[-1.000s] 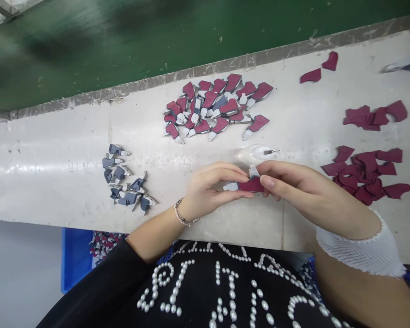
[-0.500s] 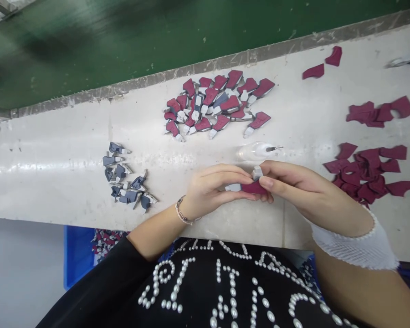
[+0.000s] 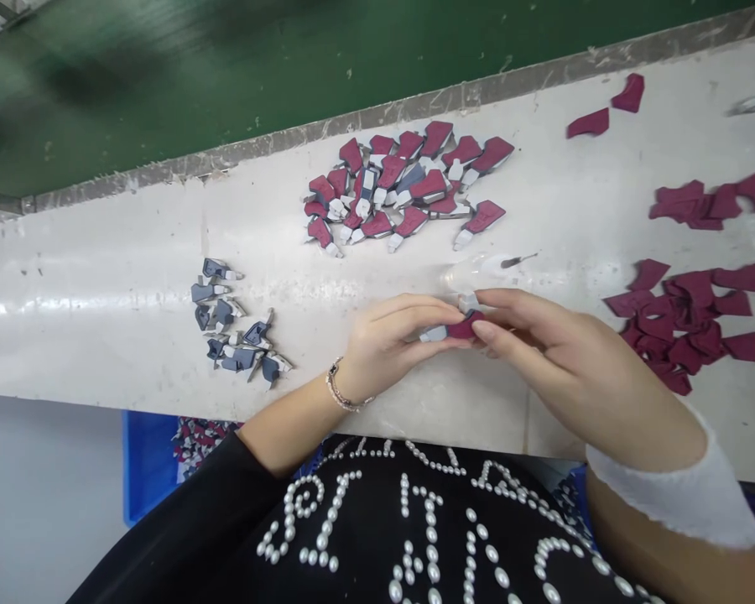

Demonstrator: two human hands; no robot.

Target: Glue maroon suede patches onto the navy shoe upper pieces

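Note:
Between my two hands is a small plastic part [image 3: 460, 328] with a maroon face and light grey ends. My left hand [image 3: 393, 340] is closed on its left side, fingertips along its top and bottom. The thumb and fingers of my right hand [image 3: 534, 344] pinch its right end. Fingers cover part of it. Just beyond my hands stands a clear bottle [image 3: 471, 273] with a thin dark tip. To the right are loose maroon pieces [image 3: 692, 294], lying in overlapping heaps.
A pile of maroon-and-grey assembled parts [image 3: 390, 180] lies at the back of the white table [image 3: 113, 302]. Dark grey-blue parts [image 3: 239, 356] lie at the left. A blue bin [image 3: 148, 470] with many small parts sits below the front edge. A green panel [image 3: 257, 75] borders the back.
Both hands still hold the part, which has turned slightly and risen a little in view. My right wrist has shifted right and down. The view has shifted slightly.

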